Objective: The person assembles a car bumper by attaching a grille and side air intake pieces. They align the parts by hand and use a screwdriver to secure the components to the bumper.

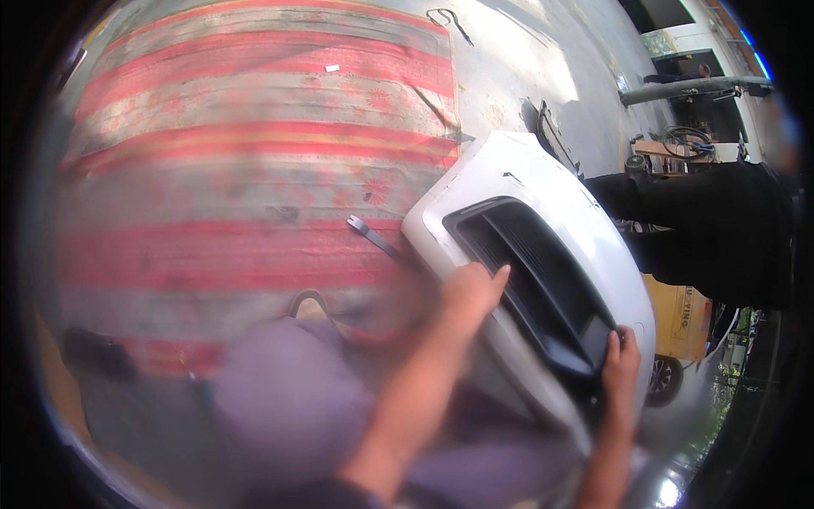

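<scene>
A white car bumper piece [543, 195] with a black grille opening [534, 271] lies tilted across my lap and the ground. My left hand [473, 293] rests on the lower rim of the black grille, fingers closed over its edge. My right hand [619, 365] grips the grille's near right corner, fingers curled around the black edge. A flat metal pry tool [373, 237] lies on the mat just left of the bumper, partly hidden under it. My knees in purple trousers [288, 399] fill the lower middle, blurred.
A red and grey striped mat [246, 161] covers the concrete floor. A person in black trousers [704, 220] stands at the right. A black wire hook [449, 19] lies at the top. A dark shoe [97, 352] sits at lower left.
</scene>
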Demonstrator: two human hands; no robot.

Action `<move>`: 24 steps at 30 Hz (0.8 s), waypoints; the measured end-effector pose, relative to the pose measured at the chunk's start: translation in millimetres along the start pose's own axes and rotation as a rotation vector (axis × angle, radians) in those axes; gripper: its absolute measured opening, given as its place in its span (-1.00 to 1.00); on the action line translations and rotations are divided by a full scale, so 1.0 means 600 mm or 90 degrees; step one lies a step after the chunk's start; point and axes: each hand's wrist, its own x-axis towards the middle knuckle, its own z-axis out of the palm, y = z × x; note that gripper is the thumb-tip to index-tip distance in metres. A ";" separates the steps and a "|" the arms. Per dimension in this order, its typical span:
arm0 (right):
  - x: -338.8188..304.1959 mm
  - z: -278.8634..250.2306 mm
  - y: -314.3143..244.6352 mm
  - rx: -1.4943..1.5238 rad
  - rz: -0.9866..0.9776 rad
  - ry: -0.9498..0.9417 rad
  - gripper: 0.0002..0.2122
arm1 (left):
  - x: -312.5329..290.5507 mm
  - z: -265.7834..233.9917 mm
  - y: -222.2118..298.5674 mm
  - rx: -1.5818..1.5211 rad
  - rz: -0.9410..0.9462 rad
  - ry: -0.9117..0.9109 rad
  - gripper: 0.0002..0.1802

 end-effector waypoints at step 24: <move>-0.115 -0.023 0.194 0.415 0.027 0.091 -0.69 | -0.103 0.142 0.111 0.553 0.887 0.065 -0.20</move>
